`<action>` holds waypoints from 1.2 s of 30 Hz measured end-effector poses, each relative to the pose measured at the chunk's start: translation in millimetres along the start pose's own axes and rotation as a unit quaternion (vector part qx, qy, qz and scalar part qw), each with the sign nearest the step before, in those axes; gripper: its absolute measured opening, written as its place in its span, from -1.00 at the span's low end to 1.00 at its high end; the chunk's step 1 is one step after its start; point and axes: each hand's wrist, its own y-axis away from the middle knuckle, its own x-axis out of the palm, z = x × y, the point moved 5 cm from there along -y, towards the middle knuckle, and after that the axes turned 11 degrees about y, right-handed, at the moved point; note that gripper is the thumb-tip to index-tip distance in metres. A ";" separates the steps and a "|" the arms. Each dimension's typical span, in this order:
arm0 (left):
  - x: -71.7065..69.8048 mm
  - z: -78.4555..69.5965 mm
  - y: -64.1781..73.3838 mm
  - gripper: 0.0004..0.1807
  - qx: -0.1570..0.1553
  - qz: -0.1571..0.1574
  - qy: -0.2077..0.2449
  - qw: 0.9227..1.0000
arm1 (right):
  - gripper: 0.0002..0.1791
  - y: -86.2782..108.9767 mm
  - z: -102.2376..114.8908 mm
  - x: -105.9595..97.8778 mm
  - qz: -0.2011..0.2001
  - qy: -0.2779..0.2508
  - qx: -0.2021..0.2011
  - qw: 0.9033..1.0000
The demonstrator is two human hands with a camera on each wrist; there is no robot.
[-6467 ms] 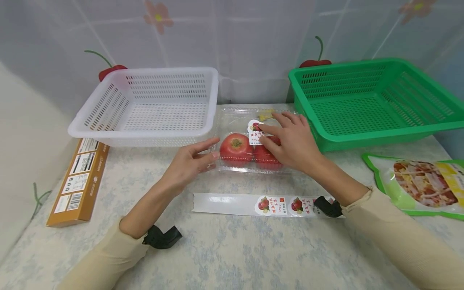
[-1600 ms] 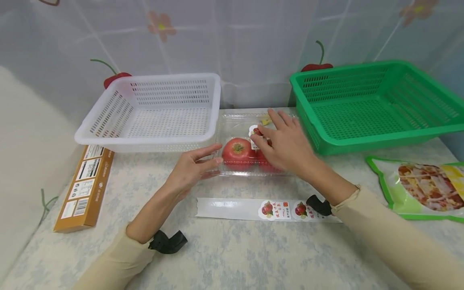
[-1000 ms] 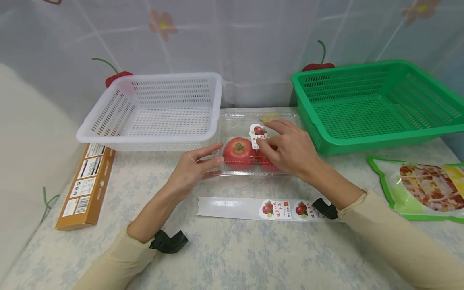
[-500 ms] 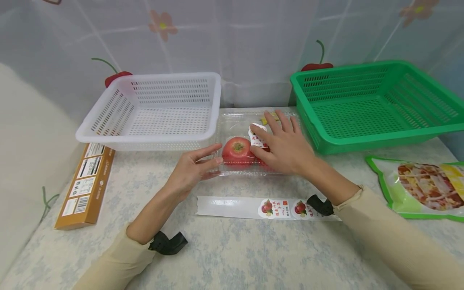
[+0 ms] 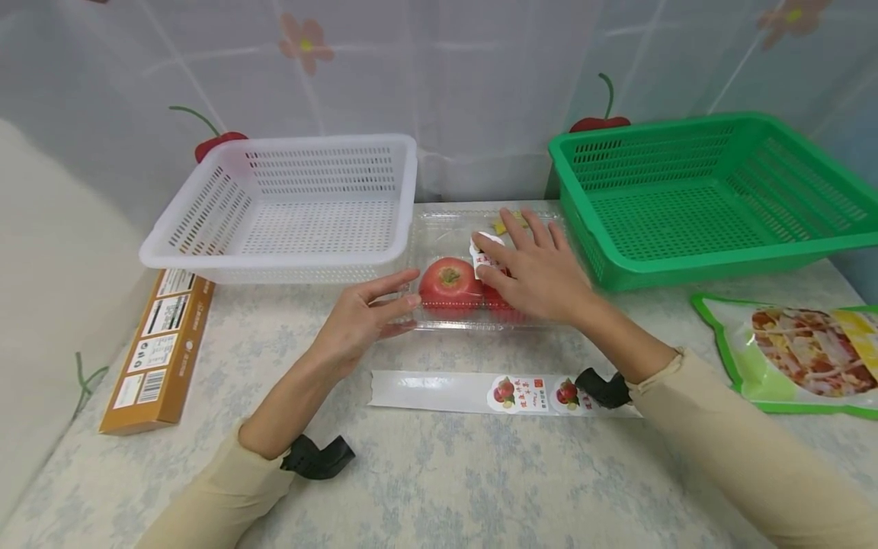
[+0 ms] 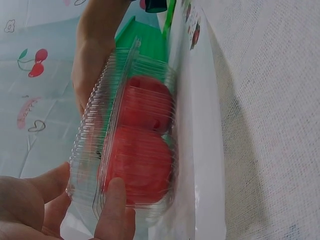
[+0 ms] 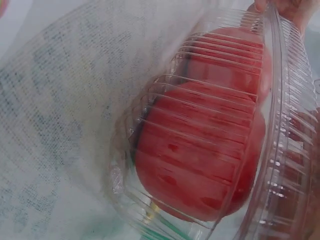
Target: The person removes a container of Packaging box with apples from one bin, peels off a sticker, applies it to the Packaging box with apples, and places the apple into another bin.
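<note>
A clear plastic clamshell box [image 5: 442,230] lies between the baskets in the head view, its lid down. Inside sit two red apples [image 5: 444,288], side by side along the near edge. A white sticker with an apple picture [image 5: 483,262] is on the lid. My right hand [image 5: 549,278] lies spread over the lid's right half, index finger and thumb on the sticker, partly covering it. At the box's left end, the thumb and fingers of my left hand [image 5: 355,316] touch the side, fairly straight. The left wrist view shows its fingertips against the clear plastic [image 6: 107,120].
A strip of backing paper [image 5: 425,390] with apple stickers lies in front. A white basket [image 5: 405,206] stands back left, a green basket [image 5: 713,263] back right. An orange-brown carton [image 5: 174,381] lies at left, a green-edged food bag [image 5: 734,335] at right.
My right hand's fingers have bunched at the sticker, then spread flat over it again. My left hand stays at the box's left end. The box has hardly moved.
</note>
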 end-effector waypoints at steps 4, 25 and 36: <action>0.3 -1.6 0.4 -0.43 -0.004 0.003 -0.007 1.000 | -0.37 -0.5 -1.7 -4.4 0.001 -0.052 -0.013 0.999; 0.1 -1.2 0.1 -0.43 -0.007 0.001 -0.001 1.000 | -0.44 -2.6 -11.2 -16.4 0.051 -0.180 -0.023 0.982; 0.0 -1.3 -0.3 -0.43 -0.009 -0.001 -0.009 1.000 | -0.45 -3.7 -13.4 -16.6 0.054 -0.226 -0.010 0.973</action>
